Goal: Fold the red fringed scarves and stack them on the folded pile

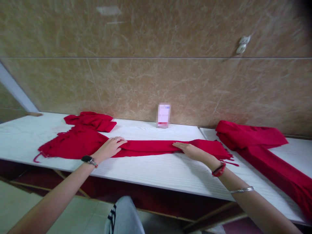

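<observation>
A long red scarf (148, 146) lies in a narrow folded strip across the white table, with fringe at its right end. Toward the left it widens into a looser, fringed part. My left hand (112, 148) rests on the cloth where the strip begins to widen, palm down, fingers stretched out. Farther right, my right hand (188, 150) lies on the strip with its fingers flat and extended. Neither hand grips the cloth; both press or touch it from above.
Another red cloth (91, 121) lies bunched at the back left. At the right, a second red scarf (263, 159) hangs toward the front edge. A blurred upright card or phone (163, 115) leans by the tiled wall. The white table (146, 172) has a seam at right.
</observation>
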A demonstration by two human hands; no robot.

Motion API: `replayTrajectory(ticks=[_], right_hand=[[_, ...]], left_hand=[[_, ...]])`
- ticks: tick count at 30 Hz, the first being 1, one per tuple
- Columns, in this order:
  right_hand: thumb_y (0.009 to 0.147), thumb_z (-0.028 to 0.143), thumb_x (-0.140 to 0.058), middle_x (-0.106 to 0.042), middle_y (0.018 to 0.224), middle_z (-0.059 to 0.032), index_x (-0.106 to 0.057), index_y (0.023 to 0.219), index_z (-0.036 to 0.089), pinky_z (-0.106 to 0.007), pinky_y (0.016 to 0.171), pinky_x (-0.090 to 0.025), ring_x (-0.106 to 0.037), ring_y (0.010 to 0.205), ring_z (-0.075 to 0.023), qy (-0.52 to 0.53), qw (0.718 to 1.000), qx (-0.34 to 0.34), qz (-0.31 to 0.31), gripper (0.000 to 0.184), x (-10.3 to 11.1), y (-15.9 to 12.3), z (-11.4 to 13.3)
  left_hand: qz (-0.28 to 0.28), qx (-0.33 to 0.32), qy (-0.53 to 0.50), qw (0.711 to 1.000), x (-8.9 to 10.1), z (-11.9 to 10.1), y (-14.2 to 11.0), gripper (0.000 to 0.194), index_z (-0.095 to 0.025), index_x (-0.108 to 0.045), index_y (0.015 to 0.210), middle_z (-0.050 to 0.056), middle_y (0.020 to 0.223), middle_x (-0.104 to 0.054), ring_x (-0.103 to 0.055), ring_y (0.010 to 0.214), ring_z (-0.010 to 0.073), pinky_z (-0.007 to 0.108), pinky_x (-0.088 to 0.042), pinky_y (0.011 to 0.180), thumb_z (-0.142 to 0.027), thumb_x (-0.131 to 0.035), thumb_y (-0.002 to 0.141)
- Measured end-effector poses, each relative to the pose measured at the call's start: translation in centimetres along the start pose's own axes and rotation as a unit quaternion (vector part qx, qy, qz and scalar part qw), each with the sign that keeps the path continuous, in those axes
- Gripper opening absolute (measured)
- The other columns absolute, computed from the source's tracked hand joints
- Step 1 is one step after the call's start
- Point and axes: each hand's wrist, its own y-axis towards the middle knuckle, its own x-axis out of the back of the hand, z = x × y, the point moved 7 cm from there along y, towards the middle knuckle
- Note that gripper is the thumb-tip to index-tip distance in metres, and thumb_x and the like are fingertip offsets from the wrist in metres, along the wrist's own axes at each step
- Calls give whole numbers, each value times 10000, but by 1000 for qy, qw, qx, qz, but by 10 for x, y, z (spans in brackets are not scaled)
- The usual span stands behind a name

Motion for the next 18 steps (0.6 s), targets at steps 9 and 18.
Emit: replayTrajectory(ticks=[9,18], right_hand=[[797,-20,-329,-532,1272,-66,-473,1279,182,-334,969,-422,-517,1133,-166,-15,1000,-6,24,542,9,-19,9],[886,166,-396,-431,1366,-71,-382,1346,209,-374,1032,-353,-387,1247,-184,-35,999,18,13,463,7,-25,20]], left_hand=[[32,81,-6,996,-23,15,-4,498,-248,-374,1350,113,1411,-322,-224,1311,294,482,-192,1038,-376,-453,876],[14,-122,-57,991,9,-51,22,476,-259,-425,1316,33,1412,-348,-292,1296,181,338,-234,1075,-121,-393,862]])
